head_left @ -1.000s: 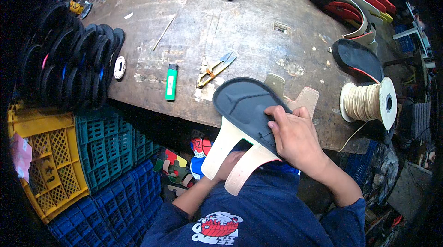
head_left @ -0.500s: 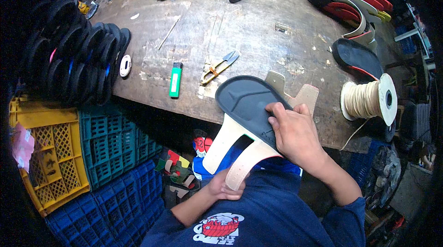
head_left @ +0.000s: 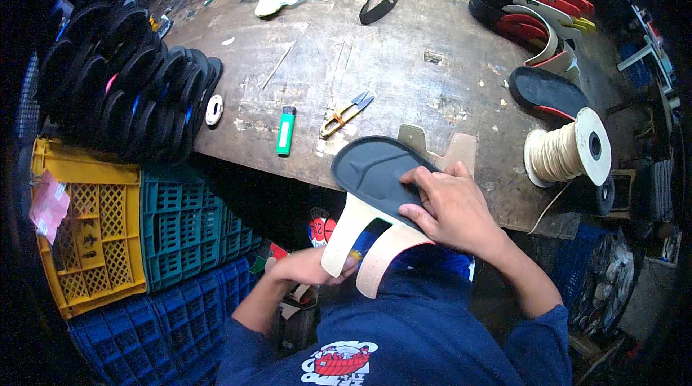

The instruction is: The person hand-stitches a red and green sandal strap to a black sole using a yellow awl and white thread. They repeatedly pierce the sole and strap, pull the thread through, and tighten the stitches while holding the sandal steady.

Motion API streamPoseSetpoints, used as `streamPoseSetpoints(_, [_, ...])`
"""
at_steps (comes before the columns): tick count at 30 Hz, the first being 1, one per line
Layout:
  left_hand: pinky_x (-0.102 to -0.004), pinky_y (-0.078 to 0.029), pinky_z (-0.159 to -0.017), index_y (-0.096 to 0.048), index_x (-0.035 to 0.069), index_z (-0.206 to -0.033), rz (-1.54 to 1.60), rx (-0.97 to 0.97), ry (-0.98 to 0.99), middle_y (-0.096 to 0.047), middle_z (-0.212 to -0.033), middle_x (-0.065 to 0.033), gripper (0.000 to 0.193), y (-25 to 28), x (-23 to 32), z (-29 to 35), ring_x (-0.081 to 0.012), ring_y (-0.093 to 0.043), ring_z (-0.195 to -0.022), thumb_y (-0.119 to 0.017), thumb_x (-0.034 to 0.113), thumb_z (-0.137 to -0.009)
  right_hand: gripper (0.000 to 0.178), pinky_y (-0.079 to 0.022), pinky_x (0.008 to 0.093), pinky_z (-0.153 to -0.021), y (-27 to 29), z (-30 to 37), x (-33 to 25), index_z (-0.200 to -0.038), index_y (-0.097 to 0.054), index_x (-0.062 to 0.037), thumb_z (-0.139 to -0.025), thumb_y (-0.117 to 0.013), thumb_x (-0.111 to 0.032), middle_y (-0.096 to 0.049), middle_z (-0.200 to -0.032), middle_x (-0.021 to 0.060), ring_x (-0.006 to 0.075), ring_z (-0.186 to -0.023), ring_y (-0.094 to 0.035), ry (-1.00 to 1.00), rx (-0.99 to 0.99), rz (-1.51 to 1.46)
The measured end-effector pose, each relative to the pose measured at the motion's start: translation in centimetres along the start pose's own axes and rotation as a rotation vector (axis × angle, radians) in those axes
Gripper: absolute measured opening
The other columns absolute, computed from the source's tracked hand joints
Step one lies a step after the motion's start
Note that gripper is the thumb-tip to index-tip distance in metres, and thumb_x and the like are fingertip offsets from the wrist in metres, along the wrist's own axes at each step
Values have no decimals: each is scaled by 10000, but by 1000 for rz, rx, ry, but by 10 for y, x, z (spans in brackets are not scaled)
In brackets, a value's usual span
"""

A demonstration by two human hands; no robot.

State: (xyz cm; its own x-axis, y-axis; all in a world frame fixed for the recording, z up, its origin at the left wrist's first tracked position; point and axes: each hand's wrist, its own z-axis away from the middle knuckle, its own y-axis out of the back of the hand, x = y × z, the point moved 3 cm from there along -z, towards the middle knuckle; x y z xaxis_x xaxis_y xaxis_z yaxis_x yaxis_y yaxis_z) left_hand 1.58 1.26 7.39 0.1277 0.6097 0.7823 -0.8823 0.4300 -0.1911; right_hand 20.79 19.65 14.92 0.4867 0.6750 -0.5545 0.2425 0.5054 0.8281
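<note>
A black sandal footbed (head_left: 375, 166) with cream straps lies at the table's near edge. My right hand (head_left: 455, 207) grips its right side, thumb and fingertips pressing on the top face. Two long cream straps (head_left: 395, 250) hang from the near side toward my lap, and shorter beige strap ends (head_left: 461, 149) stick out on the far side. Under the left hanging strap is my left hand (head_left: 306, 266), its fingers closed and partly hidden by that strap. A small yellow bit shows at its fingertips, too little to name.
On the table lie a green lighter (head_left: 286, 131), yellow thread snips (head_left: 348, 113), a black strap (head_left: 380, 2) and a cord spool (head_left: 569, 152). Black soles (head_left: 130, 83) are stacked at left, sandal parts (head_left: 533, 11) at far right. Yellow (head_left: 86, 227) and blue (head_left: 173, 321) crates stand lower left.
My left hand has moved left and up from the right hanging strap to the left one, and the yellow bit now shows at it. My right hand keeps its grip on the sandal.
</note>
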Motion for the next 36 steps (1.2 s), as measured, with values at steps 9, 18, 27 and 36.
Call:
streamPoseSetpoints(9, [-509, -534, -727, -613, -6, -958, -842, 11, -381, -657, -834, -239, 417, -25, 114, -14, -427, -683, -840, -643, 410, -965, 239, -508, 333, -706, 5, -1, 30, -1198, -580, -48, -985, -622, -147, -665, -841, 76, 139, -774, -654, -54, 127, -873])
streamPoseSetpoints(18, [-314, -461, -681, -525, 35, -961, -309, 785, -891, -528, -872, -63, 416, -13, 127, -67, -190, -540, -750, -888, 140, -788, 231, -536, 227, -781, -17, 1, 44, -1219, -555, -9, -1019, -614, -108, -692, -1073, 69, 76, -897, -659, 7, 326, -1253])
streamPoseSetpoints(27, [-349, -485, -781, -619, 36, -1024, -273, 826, -895, -584, -949, -114, 306, -12, 137, -85, -268, -605, -857, -835, 130, -829, 262, -572, 254, -702, -8, 11, 68, -1197, -627, -5, -948, -678, -68, -723, -936, 49, 113, -778, -691, -129, 392, -1289])
streamPoseSetpoints(36, [-378, -467, -657, -621, -6, -872, -309, 883, -925, -566, -808, -140, 235, -17, 160, -91, -292, -588, -718, -716, 191, -958, 215, -578, 266, -713, -21, 10, 83, -1165, -637, -3, -1006, -585, -137, -723, -959, 58, 120, -792, -692, -92, 558, -1269])
